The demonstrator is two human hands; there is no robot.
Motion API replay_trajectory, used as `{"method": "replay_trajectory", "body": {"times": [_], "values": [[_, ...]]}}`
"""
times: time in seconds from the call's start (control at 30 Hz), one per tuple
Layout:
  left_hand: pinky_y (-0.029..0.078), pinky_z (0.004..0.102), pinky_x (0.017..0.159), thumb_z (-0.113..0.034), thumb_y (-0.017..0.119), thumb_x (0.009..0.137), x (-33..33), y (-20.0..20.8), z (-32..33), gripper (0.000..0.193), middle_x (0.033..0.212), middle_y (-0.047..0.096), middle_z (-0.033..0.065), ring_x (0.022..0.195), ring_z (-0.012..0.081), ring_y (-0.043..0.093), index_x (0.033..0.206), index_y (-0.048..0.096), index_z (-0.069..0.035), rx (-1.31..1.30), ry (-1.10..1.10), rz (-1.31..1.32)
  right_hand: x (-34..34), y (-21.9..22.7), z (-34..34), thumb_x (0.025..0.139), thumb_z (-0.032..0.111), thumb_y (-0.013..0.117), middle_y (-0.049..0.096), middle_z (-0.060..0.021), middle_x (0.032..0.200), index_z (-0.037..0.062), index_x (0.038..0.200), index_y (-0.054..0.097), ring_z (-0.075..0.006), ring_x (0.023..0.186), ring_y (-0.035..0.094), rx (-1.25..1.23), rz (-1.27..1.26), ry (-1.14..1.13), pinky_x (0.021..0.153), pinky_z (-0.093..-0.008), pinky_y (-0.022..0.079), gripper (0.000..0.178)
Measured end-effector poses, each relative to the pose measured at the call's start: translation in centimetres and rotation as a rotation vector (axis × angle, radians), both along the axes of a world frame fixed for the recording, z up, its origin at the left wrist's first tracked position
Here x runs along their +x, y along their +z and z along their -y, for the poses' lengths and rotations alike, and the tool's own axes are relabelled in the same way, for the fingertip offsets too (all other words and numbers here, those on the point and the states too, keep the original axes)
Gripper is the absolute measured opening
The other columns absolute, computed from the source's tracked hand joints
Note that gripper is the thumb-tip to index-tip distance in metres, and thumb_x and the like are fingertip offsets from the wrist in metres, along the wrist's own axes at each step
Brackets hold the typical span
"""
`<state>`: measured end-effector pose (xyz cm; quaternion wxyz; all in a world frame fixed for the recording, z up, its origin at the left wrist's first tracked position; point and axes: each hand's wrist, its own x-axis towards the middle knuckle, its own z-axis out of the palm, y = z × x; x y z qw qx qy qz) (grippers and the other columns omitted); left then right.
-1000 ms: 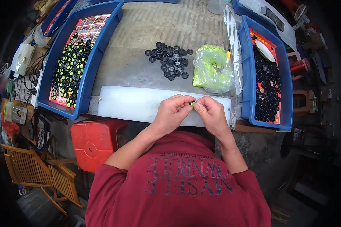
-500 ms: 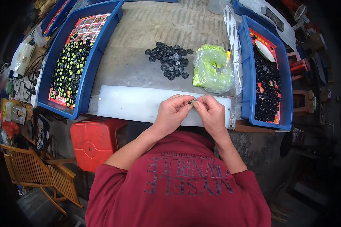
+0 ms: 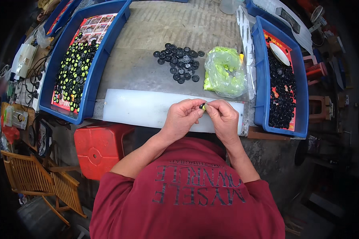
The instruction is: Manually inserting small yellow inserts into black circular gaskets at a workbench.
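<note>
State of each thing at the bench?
Left hand: pinching black-and-green piece
Right hand: pinching at same piece
White board: lying flat
Black discs: loosely clustered
Clear bag: holding green pieces
Left blue tray: partly filled
Right blue tray: partly filled

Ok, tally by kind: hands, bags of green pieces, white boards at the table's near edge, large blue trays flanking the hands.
Left hand and right hand: 2
Bag of green pieces: 1
White board: 1
Left blue tray and right blue tray: 2
Total: 6
</note>
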<state>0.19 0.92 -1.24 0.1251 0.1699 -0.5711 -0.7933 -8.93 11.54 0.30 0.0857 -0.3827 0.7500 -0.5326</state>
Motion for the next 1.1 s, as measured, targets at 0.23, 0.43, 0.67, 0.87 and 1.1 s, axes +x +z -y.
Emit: {"method": "replay_trajectory", "body": {"times": [0.23,0.43,0.67,0.87,1.1], "values": [[0.041,0.0176,0.054,-0.003,0.053,0.077,0.0,0.0,-0.1,0.023,0.072,0.050,-0.0006,0.062,0.0045,0.046,0.100,0.053,0.002,0.000,-0.003,-0.028,0.0,-1.1,-0.3,0.073,0.006,0.059,0.055,-0.0063,0.065,-0.0007,0.075,0.057,-0.0102,0.058,0.051,-0.013,0.216,-0.009,0.051,-0.0235,0.041,0.007],[0.042,0.0180,0.054,-0.002,0.053,0.077,-0.1,-0.3,-0.2,0.022,0.074,0.050,0.0004,0.064,0.0053,0.047,0.099,0.054,0.002,-0.061,0.019,-0.037,0.2,-1.3,-0.2,0.075,0.007,0.058,0.055,-0.0027,0.067,-0.0015,0.077,0.055,-0.0055,0.060,0.049,-0.077,0.374,-0.001,0.052,-0.0197,0.040,0.010],[0.042,0.0182,0.055,-0.002,0.052,0.078,-0.1,-0.3,-0.1,0.022,0.075,0.051,0.0011,0.063,0.0058,0.048,0.099,0.054,0.002,-0.032,0.014,-0.035,0.0,-1.0,-0.1,0.078,0.007,0.056,0.053,0.0004,0.069,-0.0005,0.079,0.053,-0.0027,0.062,0.046,-0.134,0.609,0.053,0.054,-0.0160,0.038,0.008],[0.042,0.0187,0.056,-0.003,0.052,0.078,-0.1,0.1,0.2,0.023,0.075,0.052,0.0011,0.063,0.0061,0.048,0.100,0.054,0.002,0.108,-0.010,-0.048,-0.1,-0.5,-0.4,0.079,0.009,0.054,0.051,0.0025,0.068,0.0004,0.080,0.053,-0.0015,0.058,0.041,-0.101,0.651,0.061,0.050,-0.0149,0.034,0.009],[0.043,0.0189,0.057,-0.004,0.052,0.078,0.0,-0.1,0.2,0.023,0.075,0.052,0.0013,0.066,0.0063,0.049,0.100,0.053,0.002,0.132,-0.007,-0.072,-0.2,-0.3,-0.8,0.080,0.010,0.052,0.053,0.0016,0.069,-0.0018,0.083,0.054,-0.0024,0.061,0.045,0.004,0.601,0.103,0.052,-0.0162,0.036,0.012]]}}
